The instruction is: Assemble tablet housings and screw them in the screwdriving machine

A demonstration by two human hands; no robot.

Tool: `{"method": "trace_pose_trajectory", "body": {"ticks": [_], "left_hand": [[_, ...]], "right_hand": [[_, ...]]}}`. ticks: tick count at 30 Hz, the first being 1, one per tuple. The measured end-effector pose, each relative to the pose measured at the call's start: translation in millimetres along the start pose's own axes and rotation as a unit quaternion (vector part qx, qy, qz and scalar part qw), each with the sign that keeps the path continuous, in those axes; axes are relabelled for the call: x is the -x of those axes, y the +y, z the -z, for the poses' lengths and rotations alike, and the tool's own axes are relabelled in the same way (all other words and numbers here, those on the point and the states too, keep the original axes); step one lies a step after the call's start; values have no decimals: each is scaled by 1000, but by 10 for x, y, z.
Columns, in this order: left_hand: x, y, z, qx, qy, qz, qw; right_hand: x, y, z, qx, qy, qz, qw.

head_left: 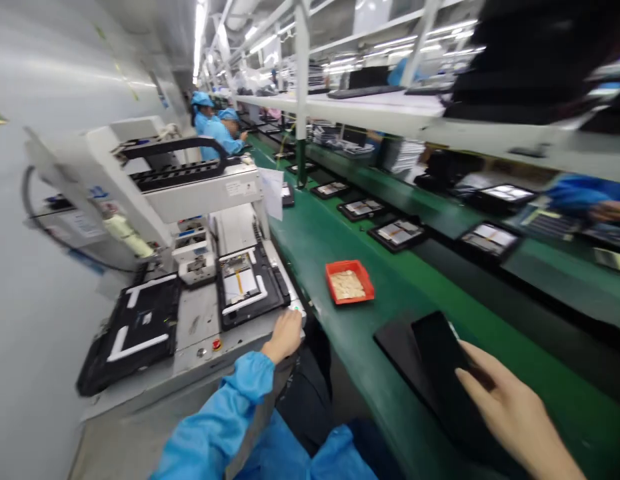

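1. Black panel (435, 353), flat, smooth and rectangular, is over the near right of the green surface (310, 250). The right hand's (507, 393) fingers are clamped on its right edge, thumb on the upper face; that grip probably leaves most of the face untouched.
2. A second dark slab (394, 350), duller, lies partly beneath it; I cannot tell whether the two touch.
3. The left hand (285, 335) rests curled at the machine's (205, 193) front corner, just beside a small green light (296, 309). I cannot tell whether its fingers are apart or together.
4. On the machine, white strips border an uncovered tablet (240, 279) in a black bed, presumably to keep it squared up.
5. The red plastic tray (369, 291) holds small pale flat pieces (347, 285), its raised walls likely stopping them scattering.
6. Farther off, uncovered tablets (397, 232) line the surface, silvery inside dark frames.
7. Beyond, workers (217, 137) in blue sit alongside.
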State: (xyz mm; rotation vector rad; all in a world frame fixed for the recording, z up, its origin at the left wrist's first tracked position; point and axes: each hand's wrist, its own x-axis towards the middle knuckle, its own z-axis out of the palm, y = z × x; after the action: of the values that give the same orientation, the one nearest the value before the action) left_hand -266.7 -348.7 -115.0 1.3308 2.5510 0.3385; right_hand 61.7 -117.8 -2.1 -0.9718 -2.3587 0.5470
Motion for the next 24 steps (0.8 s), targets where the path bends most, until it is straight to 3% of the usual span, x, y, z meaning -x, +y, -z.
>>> {"method": "trace_pose_trajectory", "body": {"ticks": [4, 6, 8, 10, 11, 12, 13, 14, 15, 16, 17, 20, 22, 24], "left_hand": [[-93, -27, 29, -4, 2, 21, 1000], [-43, 59, 48, -8, 10, 27, 1000], [90, 284, 34, 32, 39, 22, 998], [297, 648, -32, 206, 42, 0, 978], [418, 865, -86, 356, 2, -14, 934], [542, 1091, -152, 499, -86, -27, 862], [661, 1313, -225, 609, -187, -31, 770], [766, 1520, -303, 684, -265, -23, 679], [853, 1702, -379, 730, -315, -3, 607], [917, 1851, -449, 756, -337, 27, 560], [959, 1963, -510, 768, -332, 62, 544], [984, 2082, -606, 763, -248, 130, 582], [959, 2032, -590, 760, -218, 124, 600], [922, 1942, -530, 765, -218, 103, 598]], "right_hand": [[227, 35, 27, 43, -12, -10, 999], [288, 2, -12, 66, -6, -17, 998], [326, -86, -69, 79, -7, -33, 996], [344, -220, -132, 91, -23, -60, 994], [349, -294, -166, 99, -37, -75, 992], [351, -367, -202, 109, -50, -88, 989], [354, -431, -240, 117, -63, -98, 986], [359, -481, -280, 123, -76, -102, 984], [365, -511, -317, 123, -90, -102, 983], [368, -517, -350, 118, -107, -97, 983], [363, -496, -376, 107, -123, -90, 983], [219, -286, -396, 76, -142, -65, 985], [-57, -77, -391, 93, -118, -51, 987], [-496, 125, -417, 150, -96, -43, 983]]}}
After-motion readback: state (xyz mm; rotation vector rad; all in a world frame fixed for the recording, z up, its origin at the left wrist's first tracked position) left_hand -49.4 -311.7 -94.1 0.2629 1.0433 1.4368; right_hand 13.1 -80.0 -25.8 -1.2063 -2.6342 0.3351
